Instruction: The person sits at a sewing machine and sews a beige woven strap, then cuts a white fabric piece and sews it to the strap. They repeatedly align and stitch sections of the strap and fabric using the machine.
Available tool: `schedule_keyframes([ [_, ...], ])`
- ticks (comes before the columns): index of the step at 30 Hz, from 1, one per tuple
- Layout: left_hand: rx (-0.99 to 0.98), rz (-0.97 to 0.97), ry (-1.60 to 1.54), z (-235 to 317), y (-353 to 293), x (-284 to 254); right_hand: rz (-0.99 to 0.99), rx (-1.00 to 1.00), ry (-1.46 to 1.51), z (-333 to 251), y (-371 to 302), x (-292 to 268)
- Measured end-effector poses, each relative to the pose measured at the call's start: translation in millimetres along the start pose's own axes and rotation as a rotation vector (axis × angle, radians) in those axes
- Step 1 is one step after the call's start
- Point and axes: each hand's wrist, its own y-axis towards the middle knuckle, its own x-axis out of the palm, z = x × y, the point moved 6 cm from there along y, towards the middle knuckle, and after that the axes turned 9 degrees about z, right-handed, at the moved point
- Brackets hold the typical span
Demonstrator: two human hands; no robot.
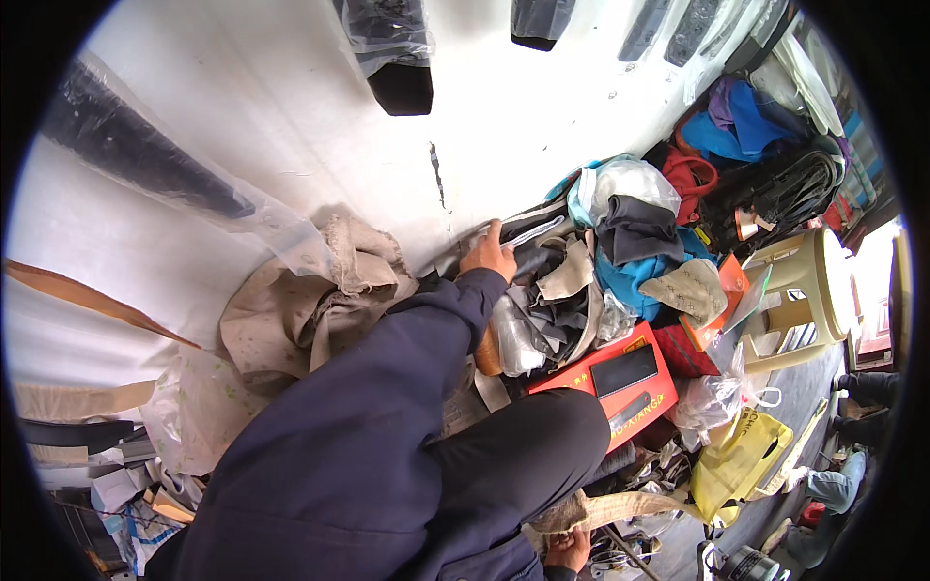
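Note:
My left arm stretches away to a heap of scraps by the white wall. My left hand (489, 255) is closed at its edge, thumb raised, fingers partly hidden among dark folded pieces (533, 228); what they grip does not show clearly. Low in the view, beside my dark-trousered knee, my right hand (570, 550) is closed on the end of a long beige strip (620, 508), which looks like leather or cloth. To the right of my left hand lie a beige scrap (567, 271) and a clear plastic-wrapped bundle (518, 337).
A red box (639, 407) with a black phone (625, 371) on it lies beyond my knee. A cream plastic stool (809, 300) and a yellow bag (741, 460) are at the right. Beige cloth (276, 320) leans against the white wall (291, 116). Other people's legs (838, 484) show far right.

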Motion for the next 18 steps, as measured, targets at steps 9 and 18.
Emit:
schedule_keyframes([
  [9, 0.083, 0.01, 0.134, -27.8, 10.9, -10.2, 0.025, 0.019, -0.01, 1.1, -0.6, -0.6],
  [18, -0.041, 0.207, -0.009, -50.3, -25.8, -15.1, -0.002, 0.019, 0.045, -5.6, -9.6, 17.8],
])
